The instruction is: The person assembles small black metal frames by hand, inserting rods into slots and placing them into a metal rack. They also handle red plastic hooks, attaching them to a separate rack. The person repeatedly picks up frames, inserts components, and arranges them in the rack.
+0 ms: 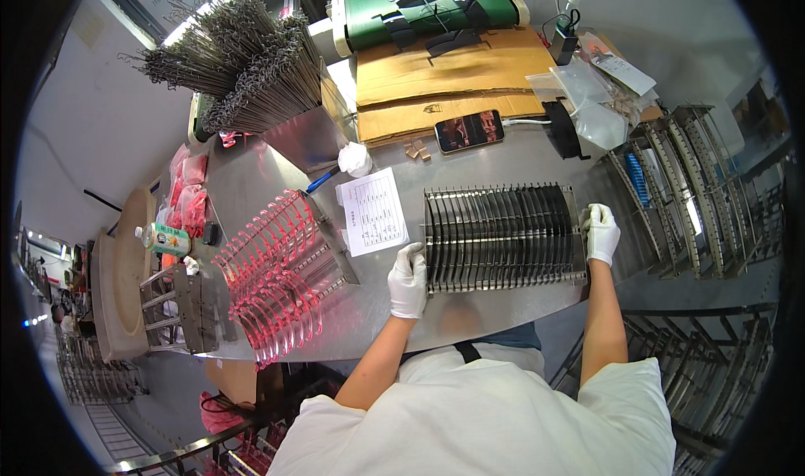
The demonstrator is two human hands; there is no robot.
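Observation:
A metal slotted rack (571, 259) lies before me on the steel table, filled with a row of dark curved strips (497, 237). My left hand (407, 281), in a white glove, grips the rack's left end. At the opposite end, my gloved right hand (602, 234) has its fingers curled around the end plate. Left of these stands a second metal rack (336, 243), holding clear curved pieces edged in pink (277, 281). Between the two racks lies a printed sheet with handwriting (375, 215).
Behind are a phone (470, 131), small tan blocks (417, 150), cardboard (453, 77) and a green conveyor belt (427, 4). A metal bin of hooked wires (308, 140) stands back left, near a drink bottle (165, 239). More metal racks (685, 193) stand at right.

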